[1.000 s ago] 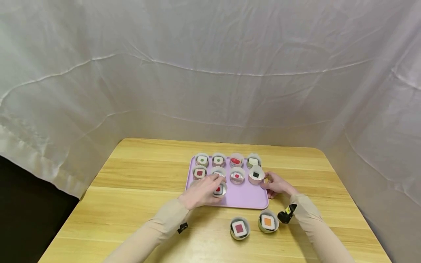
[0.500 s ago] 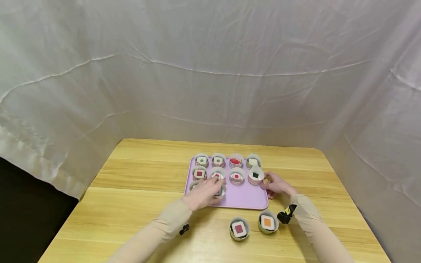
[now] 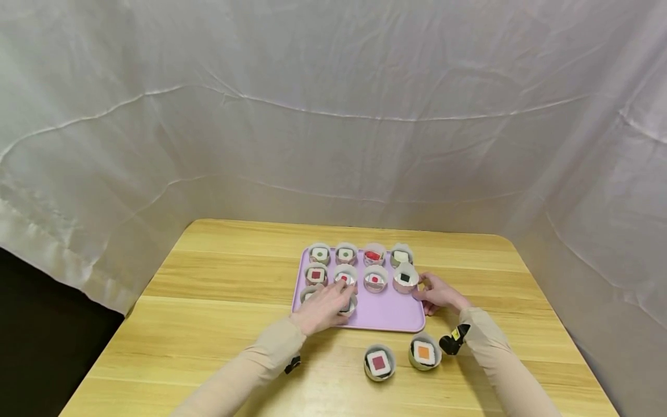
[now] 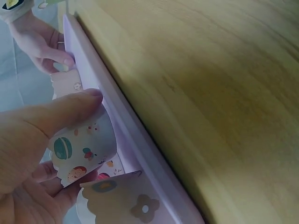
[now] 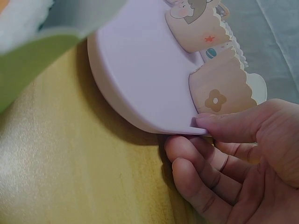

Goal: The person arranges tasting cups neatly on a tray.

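Observation:
A lilac tray [image 3: 388, 313] bears several paper cups, each with a piece of toy-like sushi inside. My left hand [image 3: 324, 307] holds a printed paper cup [image 4: 88, 147] in the front row, thumb on its near side and fingers round the far side. The hand covers much of that cup in the head view. To its left stands another front-row cup [image 3: 307, 292], partly hidden. My right hand [image 3: 440, 292] pinches the tray's right rim, thumb on top and fingers at the outer side, beside a cup with a black-centred piece [image 3: 405, 278].
Two more cups stand on the wooden table [image 3: 224, 278] in front of the tray: one with a purple-centred piece [image 3: 379, 364], one with an orange-centred piece [image 3: 424, 352] near the right wrist camera [image 3: 454, 340]. A pale curtain [image 3: 333, 145] surrounds the table's back and sides.
My left hand has shifted slightly to the right and now hides the red-centred piece in the cup it holds. The right hand has stayed on the tray's rim.

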### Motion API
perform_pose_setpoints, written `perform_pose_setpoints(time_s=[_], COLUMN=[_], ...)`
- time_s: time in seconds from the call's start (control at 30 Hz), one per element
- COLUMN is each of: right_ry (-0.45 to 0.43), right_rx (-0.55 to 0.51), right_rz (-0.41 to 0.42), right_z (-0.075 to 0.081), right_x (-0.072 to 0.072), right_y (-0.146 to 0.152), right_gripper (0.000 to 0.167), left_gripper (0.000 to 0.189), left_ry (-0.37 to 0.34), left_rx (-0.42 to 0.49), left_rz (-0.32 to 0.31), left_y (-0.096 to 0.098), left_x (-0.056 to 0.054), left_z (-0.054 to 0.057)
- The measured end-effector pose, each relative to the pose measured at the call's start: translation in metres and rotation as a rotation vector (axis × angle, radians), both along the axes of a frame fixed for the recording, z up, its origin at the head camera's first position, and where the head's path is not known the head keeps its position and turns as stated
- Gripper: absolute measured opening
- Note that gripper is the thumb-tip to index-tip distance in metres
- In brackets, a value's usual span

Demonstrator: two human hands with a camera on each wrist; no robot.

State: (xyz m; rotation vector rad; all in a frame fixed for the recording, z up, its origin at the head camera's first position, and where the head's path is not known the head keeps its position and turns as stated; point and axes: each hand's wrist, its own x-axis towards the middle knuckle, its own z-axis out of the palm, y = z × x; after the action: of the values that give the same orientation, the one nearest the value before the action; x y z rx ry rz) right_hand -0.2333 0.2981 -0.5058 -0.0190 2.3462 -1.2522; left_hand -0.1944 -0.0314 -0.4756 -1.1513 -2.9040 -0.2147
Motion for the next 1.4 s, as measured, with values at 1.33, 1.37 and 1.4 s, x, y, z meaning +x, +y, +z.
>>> perform_pose_setpoints(time_s=[1.33, 1.37, 1.4], right_ry=[0.003, 0.002, 0.002], right_rx=[0.002, 0.002, 0.003], right_rz=[0.001, 0.000, 0.000], right_z=[0.002, 0.002, 0.002], right_x=[0.001, 0.001, 0.001], right_y=[-0.001, -0.001, -0.001], right_gripper=[0.047, 0.047, 0.047], left_gripper=[0.067, 0.067, 0.067], left_ry=[0.155, 0.156, 0.156], left_rx=[-0.042, -0.039, -0.037], left_rz=[-0.016, -0.018, -0.020], left_y=[0.002, 0.001, 0.001], left_x=[0.000, 0.000, 0.000], left_z=[-0.013, -0.013, -0.012])
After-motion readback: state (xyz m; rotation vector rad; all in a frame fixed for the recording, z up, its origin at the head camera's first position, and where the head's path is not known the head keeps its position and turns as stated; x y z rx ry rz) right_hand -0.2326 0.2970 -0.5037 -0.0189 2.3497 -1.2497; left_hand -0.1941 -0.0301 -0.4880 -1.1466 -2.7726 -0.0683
